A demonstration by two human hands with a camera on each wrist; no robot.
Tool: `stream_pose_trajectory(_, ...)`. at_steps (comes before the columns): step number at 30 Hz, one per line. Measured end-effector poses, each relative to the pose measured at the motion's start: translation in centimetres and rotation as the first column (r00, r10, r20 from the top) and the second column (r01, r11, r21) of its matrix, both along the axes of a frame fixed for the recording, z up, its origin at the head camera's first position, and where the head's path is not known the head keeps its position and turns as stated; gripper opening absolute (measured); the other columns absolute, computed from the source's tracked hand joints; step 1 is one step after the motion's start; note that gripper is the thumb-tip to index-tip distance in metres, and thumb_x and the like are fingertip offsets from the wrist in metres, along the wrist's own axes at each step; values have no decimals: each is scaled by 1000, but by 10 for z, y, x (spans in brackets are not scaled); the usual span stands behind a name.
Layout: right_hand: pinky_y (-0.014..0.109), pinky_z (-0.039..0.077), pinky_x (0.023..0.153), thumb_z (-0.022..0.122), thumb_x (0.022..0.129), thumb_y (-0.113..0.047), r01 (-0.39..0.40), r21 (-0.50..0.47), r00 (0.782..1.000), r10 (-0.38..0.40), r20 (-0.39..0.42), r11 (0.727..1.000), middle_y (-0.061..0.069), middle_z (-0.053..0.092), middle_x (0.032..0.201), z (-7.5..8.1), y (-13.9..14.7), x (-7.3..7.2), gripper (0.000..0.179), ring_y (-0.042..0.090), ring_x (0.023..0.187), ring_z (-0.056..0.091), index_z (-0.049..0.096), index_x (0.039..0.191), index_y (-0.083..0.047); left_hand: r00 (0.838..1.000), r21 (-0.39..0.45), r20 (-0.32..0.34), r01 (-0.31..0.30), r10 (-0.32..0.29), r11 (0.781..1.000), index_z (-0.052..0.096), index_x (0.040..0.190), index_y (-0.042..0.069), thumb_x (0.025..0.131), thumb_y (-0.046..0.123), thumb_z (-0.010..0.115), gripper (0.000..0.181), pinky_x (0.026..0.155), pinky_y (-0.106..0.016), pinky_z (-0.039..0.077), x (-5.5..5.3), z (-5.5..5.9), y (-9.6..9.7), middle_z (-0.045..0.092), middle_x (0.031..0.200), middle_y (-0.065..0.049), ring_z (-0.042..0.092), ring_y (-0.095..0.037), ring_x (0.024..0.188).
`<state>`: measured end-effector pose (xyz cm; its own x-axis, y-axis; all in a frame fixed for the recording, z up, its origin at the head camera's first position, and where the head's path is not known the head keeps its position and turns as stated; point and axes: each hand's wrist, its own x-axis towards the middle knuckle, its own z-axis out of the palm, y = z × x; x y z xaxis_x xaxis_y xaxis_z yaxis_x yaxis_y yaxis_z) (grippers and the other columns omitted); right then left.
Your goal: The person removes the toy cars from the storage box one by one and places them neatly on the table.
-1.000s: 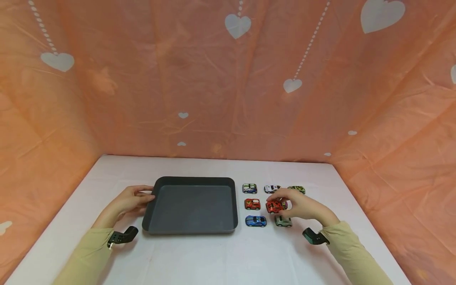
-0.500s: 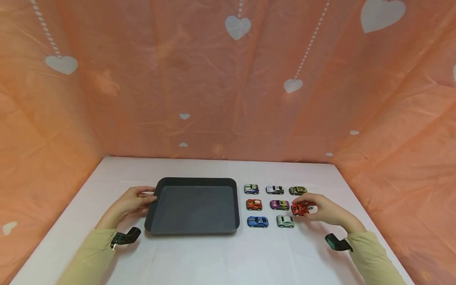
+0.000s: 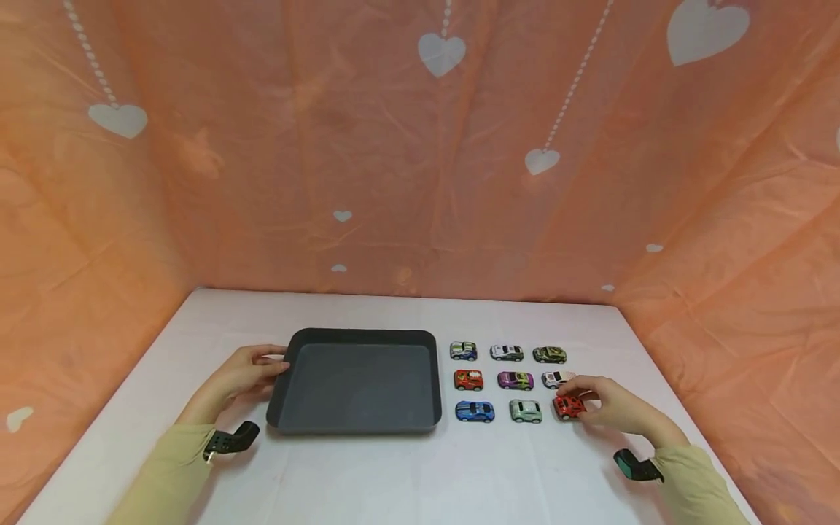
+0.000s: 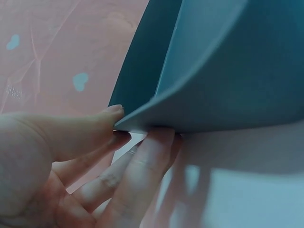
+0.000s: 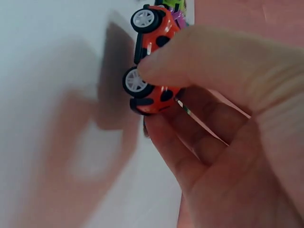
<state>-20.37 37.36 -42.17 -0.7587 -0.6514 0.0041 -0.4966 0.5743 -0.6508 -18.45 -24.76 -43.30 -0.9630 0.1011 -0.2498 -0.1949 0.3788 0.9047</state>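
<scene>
My right hand [image 3: 610, 403] pinches a red toy car with black spots [image 3: 568, 407] between thumb and fingers, at the front right end of the rows of cars. In the right wrist view, the thumb lies along the red car's [image 5: 154, 61] side, by a white-spoked wheel, and the car's shadow falls on the table beside it. My left hand [image 3: 243, 375] grips the left rim of a dark grey tray [image 3: 275, 408]. In the left wrist view, the thumb is on top of the tray's rim [image 4: 199, 90] and the fingers are underneath.
Left of the red car is a pale green car [image 3: 526, 411], then a blue one [image 3: 475, 411]. Behind them sit a red car [image 3: 469, 380], a purple one [image 3: 515, 380] and a white one [image 3: 556, 379]. Another row stands further back, with a camouflage car [image 3: 550, 354].
My right hand has carried the red car rightward and then toward the front, from over the purple car to beside the pale green one. The left hand stays on the tray's rim.
</scene>
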Motion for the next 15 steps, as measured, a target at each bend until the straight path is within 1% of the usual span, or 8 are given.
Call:
stream_pose_trajectory(2, 23, 47, 87, 72, 74, 5, 25, 17, 1000, -25, 9, 1000, 12, 63, 113, -1, 1, 0, 37, 12, 118, 50, 65, 109, -6, 1000, -1, -19, -2, 2, 1000, 42, 134, -13, 93, 12, 62, 52, 65, -29, 53, 0, -1, 0, 64, 111, -26, 65, -19, 86)
stream_pose_trajectory(5, 25, 48, 87, 71, 74, 6, 59, 41, 998, -59, 18, 997, 14, 62, 117, -1, 1, 2, 39, 23, 118, 51, 66, 110, -8, 999, 7, -28, -28, 28, 1000, 45, 133, -13, 92, 12, 62, 50, 60, -27, 51, -1, -3, 0, 67, 104, -21, 65, -15, 79)
stream_pose_trajectory(8, 24, 47, 87, 70, 73, 7, 92, 47, 995, -94, 41, 995, 20, 58, 125, -5, 1, 4, 40, 23, 119, 50, 66, 109, -11, 998, 17, -14, -64, 64, 998, 46, 132, -12, 92, 12, 63, 50, 56, -26, 51, 0, -4, 1, 69, 98, -17, 64, -14, 75)
stream_pose_trajectory(12, 23, 47, 86, 68, 71, 10, 108, 38, 993, -110, 38, 993, 21, 58, 124, -8, 2, 6, 42, 22, 122, 48, 66, 107, -11, 995, 38, -1, -95, 95, 995, 46, 133, -10, 91, 12, 63, 51, 55, -26, 51, -1, -4, 2, 69, 95, -14, 64, -13, 72)
stream_pose_trajectory(15, 23, 47, 85, 68, 71, 10, 104, 31, 994, -104, 12, 994, 20, 60, 121, -8, 2, 6, 41, 30, 123, 47, 66, 106, -10, 994, 49, -5, -109, 109, 993, 46, 134, -9, 91, 11, 64, 51, 56, -26, 51, -3, -3, 3, 69, 95, -14, 64, -14, 72)
